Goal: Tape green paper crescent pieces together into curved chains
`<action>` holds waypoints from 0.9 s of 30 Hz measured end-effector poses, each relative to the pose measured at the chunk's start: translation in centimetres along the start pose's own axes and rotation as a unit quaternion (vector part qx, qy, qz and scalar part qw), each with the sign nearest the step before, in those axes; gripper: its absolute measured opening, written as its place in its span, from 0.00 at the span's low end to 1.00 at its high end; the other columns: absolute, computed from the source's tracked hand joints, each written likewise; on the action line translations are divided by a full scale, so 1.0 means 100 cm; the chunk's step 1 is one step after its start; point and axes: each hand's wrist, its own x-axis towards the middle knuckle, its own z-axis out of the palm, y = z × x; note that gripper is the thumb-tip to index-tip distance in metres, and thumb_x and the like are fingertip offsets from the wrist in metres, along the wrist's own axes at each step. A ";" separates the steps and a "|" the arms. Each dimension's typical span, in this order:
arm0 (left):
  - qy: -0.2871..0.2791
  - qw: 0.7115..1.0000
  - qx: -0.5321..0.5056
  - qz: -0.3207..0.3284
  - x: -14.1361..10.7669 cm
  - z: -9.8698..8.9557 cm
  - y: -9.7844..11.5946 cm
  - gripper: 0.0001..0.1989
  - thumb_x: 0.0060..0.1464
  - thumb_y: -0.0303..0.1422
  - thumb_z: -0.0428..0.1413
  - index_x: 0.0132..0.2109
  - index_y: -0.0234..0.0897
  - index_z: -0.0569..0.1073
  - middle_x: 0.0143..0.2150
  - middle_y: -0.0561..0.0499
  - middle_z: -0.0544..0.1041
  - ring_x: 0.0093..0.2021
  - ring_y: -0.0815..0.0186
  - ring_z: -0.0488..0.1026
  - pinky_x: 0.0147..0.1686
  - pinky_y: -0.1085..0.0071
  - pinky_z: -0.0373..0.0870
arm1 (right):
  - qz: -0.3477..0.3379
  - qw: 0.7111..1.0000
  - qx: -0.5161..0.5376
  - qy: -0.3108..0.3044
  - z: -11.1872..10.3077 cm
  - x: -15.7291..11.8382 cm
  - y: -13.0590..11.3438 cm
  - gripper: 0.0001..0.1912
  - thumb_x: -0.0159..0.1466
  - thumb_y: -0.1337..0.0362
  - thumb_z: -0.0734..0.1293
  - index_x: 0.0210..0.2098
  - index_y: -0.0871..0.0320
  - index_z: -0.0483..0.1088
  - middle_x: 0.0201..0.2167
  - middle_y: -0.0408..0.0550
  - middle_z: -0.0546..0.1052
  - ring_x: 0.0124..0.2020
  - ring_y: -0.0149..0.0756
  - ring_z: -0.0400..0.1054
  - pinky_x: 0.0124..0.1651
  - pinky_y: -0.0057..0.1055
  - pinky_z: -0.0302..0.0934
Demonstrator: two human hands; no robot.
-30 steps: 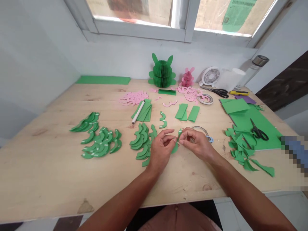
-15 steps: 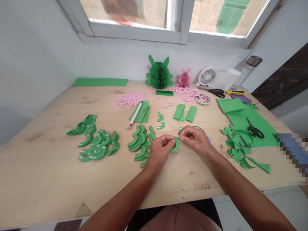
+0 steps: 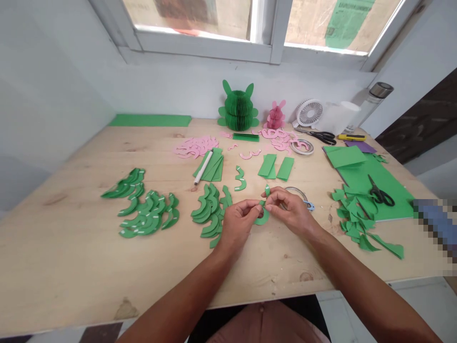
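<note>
Currently the left hand (image 3: 237, 224) and the right hand (image 3: 289, 209) are pinching a green paper crescent (image 3: 262, 220) between their pressed-together fingertips, just above the middle of the plywood tabletop (image 3: 64, 257). Its curved lower arc is hanging below the fingers, while a small green tip (image 3: 267, 190) is standing up beside the right hand. The fingers are covering the middle, so it cannot be determined whether that tip belongs to the same piece.

A stack of green crescents (image 3: 209, 214) is lying just beside the left hand, and a clear tape roll (image 3: 295, 193) is sitting just behind the right hand. Bare wood is extending from the hands to the tabletop's front edge, leaving open room there. A blue item (image 3: 310, 206) is partly hidden behind the right hand, and a pixelated patch (image 3: 433, 228) at the right edge of the view is obscuring whatever lies there.
</note>
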 end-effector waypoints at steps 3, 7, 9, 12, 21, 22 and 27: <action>0.001 1.000 -0.005 -0.004 0.001 0.000 0.000 0.06 0.40 0.34 0.60 0.27 0.34 0.76 0.22 0.53 0.74 0.25 0.70 0.69 0.28 0.73 0.66 | 0.001 1.000 0.008 0.002 0.000 0.000 0.000 0.06 0.59 0.62 0.64 0.29 0.57 0.69 0.37 0.48 0.69 0.39 0.36 0.66 0.40 0.32 0.62; 0.010 1.000 -0.021 0.002 0.000 0.000 0.000 0.05 0.40 0.32 0.60 0.27 0.34 0.76 0.22 0.53 0.74 0.25 0.70 0.69 0.28 0.74 0.66 | -0.008 1.000 0.022 -0.007 -0.001 0.000 -0.001 0.06 0.59 0.62 0.64 0.29 0.58 0.69 0.36 0.48 0.69 0.39 0.36 0.66 0.40 0.32 0.61; 0.010 1.000 -0.022 0.003 0.000 0.000 0.000 0.05 0.41 0.32 0.60 0.27 0.34 0.76 0.23 0.53 0.74 0.25 0.71 0.68 0.28 0.74 0.65 | -0.011 1.000 0.023 -0.013 -0.001 -0.001 0.000 0.05 0.59 0.62 0.64 0.29 0.57 0.69 0.37 0.49 0.69 0.41 0.37 0.66 0.41 0.32 0.61; 0.005 1.000 -0.021 0.000 -0.001 0.001 0.001 0.05 0.42 0.32 0.60 0.28 0.34 0.76 0.23 0.53 0.74 0.25 0.71 0.69 0.29 0.74 0.65 | -0.010 0.999 0.022 -0.021 -0.001 0.000 0.002 0.06 0.60 0.62 0.64 0.29 0.57 0.69 0.37 0.49 0.70 0.41 0.38 0.66 0.40 0.32 0.61; 0.010 0.999 -0.052 -0.007 -0.001 0.001 0.003 0.05 0.40 0.31 0.60 0.27 0.33 0.75 0.22 0.54 0.73 0.24 0.72 0.68 0.27 0.75 0.65 | -0.005 1.000 0.002 -0.021 -0.001 0.000 0.003 0.07 0.60 0.61 0.64 0.28 0.57 0.68 0.29 0.45 0.69 0.31 0.33 0.63 0.33 0.29 0.58; 0.009 0.999 -0.052 -0.008 -0.001 0.001 0.003 0.05 0.40 0.31 0.60 0.27 0.33 0.75 0.22 0.54 0.73 0.24 0.72 0.68 0.27 0.75 0.65 | -0.002 1.000 -0.001 -0.018 -0.001 -0.001 0.003 0.07 0.60 0.61 0.64 0.28 0.57 0.68 0.29 0.45 0.68 0.30 0.33 0.63 0.33 0.29 0.58; 0.001 0.998 -0.059 -0.016 -0.002 0.002 0.006 0.05 0.40 0.30 0.60 0.27 0.32 0.74 0.21 0.54 0.72 0.23 0.74 0.67 0.25 0.78 0.64 | 0.008 1.000 -0.003 -0.007 0.000 -0.001 0.002 0.06 0.59 0.61 0.64 0.28 0.57 0.68 0.28 0.44 0.69 0.29 0.32 0.62 0.32 0.29 0.57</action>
